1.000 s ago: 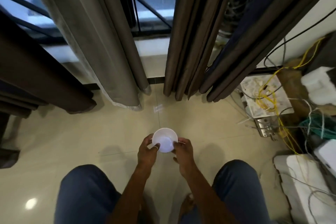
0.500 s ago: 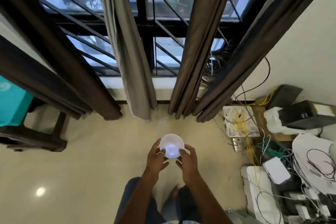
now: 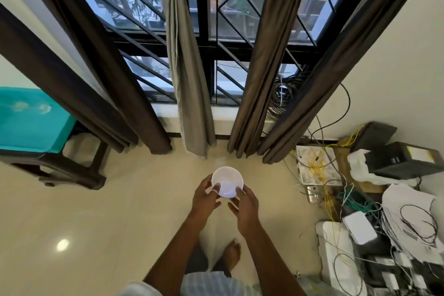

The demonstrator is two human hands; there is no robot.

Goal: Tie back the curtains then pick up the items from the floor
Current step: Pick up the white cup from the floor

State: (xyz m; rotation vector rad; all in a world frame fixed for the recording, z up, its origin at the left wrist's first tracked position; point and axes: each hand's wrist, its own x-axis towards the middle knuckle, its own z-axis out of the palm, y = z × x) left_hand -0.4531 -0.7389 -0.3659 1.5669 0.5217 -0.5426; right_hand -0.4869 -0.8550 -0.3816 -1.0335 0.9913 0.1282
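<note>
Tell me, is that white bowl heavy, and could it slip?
Probably light: the bowl looks thin, and the left hand and right hand hold it with just fingertips. Its smooth sides may be slippery. It looks empty, so nothing should spill.

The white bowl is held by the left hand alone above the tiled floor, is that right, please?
Not quite. The head view shows the white bowl held by both hands, the left hand and the right hand each curled round its side, above the tiled floor.
</note>
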